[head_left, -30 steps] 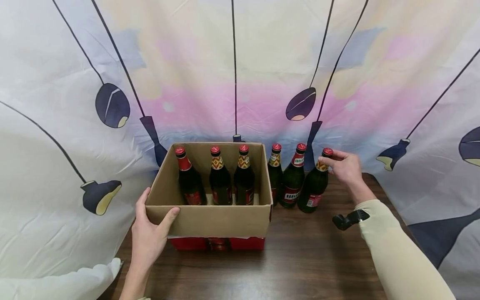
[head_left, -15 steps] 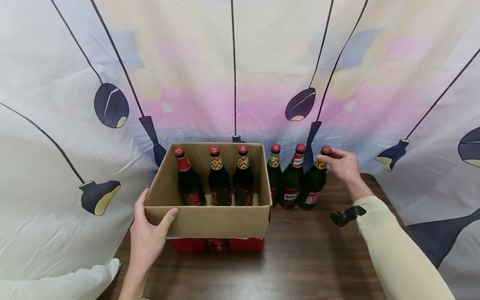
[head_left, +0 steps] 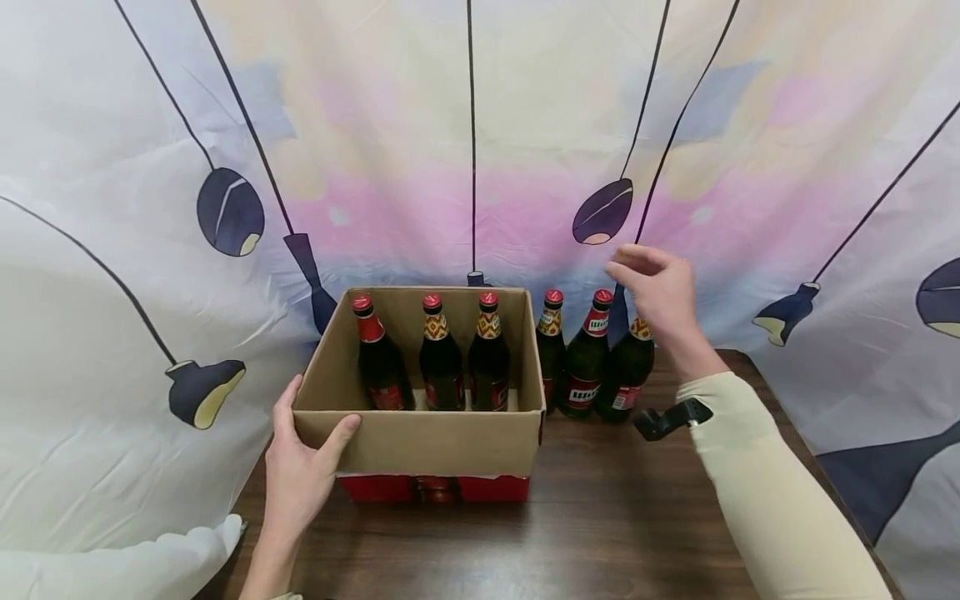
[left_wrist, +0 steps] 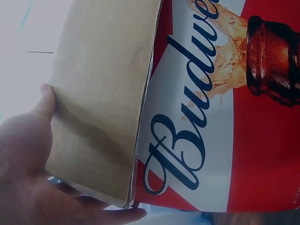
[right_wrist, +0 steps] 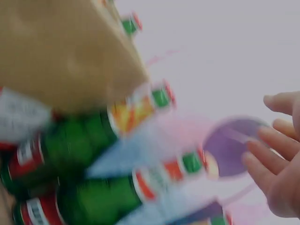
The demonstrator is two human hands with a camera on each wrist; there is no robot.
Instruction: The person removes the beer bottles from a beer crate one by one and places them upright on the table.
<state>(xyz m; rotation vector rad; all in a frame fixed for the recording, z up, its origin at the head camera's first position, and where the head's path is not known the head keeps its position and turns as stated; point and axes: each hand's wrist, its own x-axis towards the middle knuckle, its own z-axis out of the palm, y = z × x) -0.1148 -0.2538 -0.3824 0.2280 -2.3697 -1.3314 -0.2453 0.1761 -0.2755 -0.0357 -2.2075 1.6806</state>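
My left hand grips the near left corner of a cardboard beer box, thumb over the front flap. The left wrist view shows the bare flap above a red and white printed side. Inside the box stand a red-necked beer bottle and two with patterned yellow necks. Three more stand right of it: one against the box wall, a middle one and an outer one. Empty, my right hand hovers above the outer bottle, hiding its cap, fingers loosely bent.
The box and bottles stand on a dark wooden table. A printed curtain hangs close behind and along both sides. A black device sits on the right wrist.
My right hand has let go of the outer bottle's neck and risen up and to the left. That bottle had shifted slightly toward the back before release. The left hand has stayed on the box.
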